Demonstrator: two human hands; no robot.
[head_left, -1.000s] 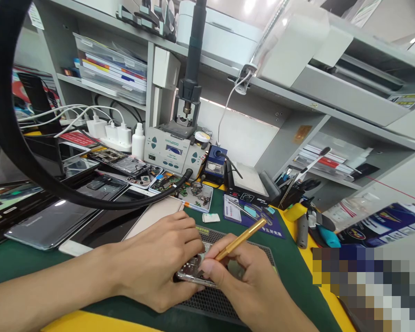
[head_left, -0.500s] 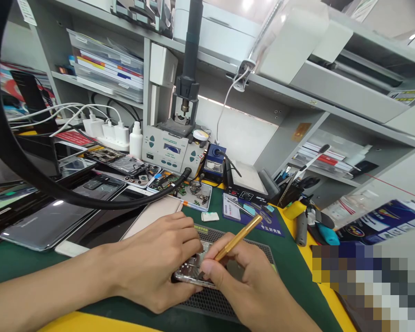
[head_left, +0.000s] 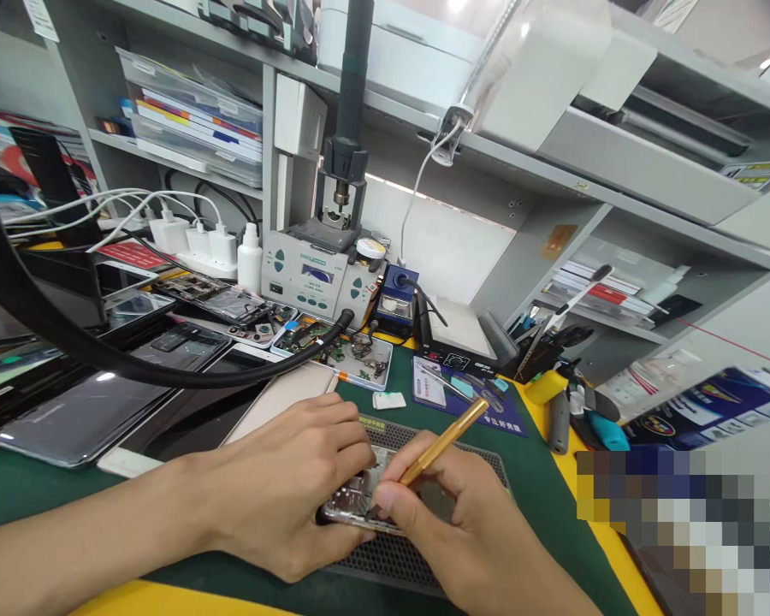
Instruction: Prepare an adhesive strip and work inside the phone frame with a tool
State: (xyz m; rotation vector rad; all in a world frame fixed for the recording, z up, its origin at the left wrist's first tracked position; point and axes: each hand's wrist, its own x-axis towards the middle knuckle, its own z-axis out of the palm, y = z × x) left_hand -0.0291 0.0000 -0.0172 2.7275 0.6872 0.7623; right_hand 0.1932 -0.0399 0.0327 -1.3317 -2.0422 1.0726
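An opened phone [head_left: 350, 499], its metal inner parts bare, lies on a dark perforated pad [head_left: 378, 560]. My left hand [head_left: 295, 488] is closed around the phone's left end, thumb along the near edge and fingers over the top. In my right hand [head_left: 436, 505] is a slim gold-coloured pen-like tool [head_left: 446, 441], pinched between thumb and fingers and slanting up to the right. Its lower end points down at the phone's near edge; the tip is mostly hidden by my fingers. Part of the phone is covered by both hands.
A thick black hose [head_left: 167, 368] loops across the left from a hot-air station [head_left: 308, 278]. Several phones, one a grey phone [head_left: 103, 402], lie at left. A tray of small parts [head_left: 385, 368] stands behind my hands, beside a white piece [head_left: 389, 400] and a blue card [head_left: 506, 415].
The view has shifted very slightly. Both hands keep the same hold on the phone and the gold tool, with hardly any movement.
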